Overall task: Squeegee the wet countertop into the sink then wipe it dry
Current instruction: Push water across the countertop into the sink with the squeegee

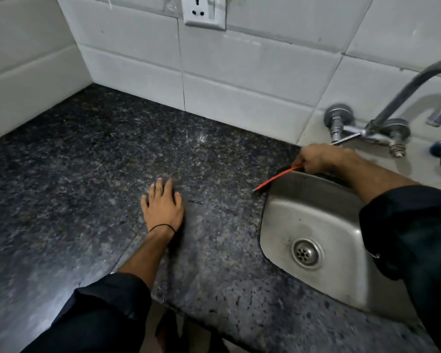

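The dark speckled granite countertop [87, 174] fills the left and middle of the view. A steel sink [313, 225] with a round drain is set into it at the right. My right hand [318, 157] is shut on a red squeegee [278, 177], whose thin blade lies along the sink's far left rim, its black tip touching the counter. My left hand [163, 206] rests flat on the counter left of the sink, fingers spread, holding nothing. Short dark streaks of water [224, 210] lie between my left hand and the sink.
White wall tiles [239, 80] back the counter and turn a corner at the far left. A wall socket [205, 12] sits above. A chrome tap [405, 103] curves over the sink at the right. The counter's front edge runs diagonally at the bottom.
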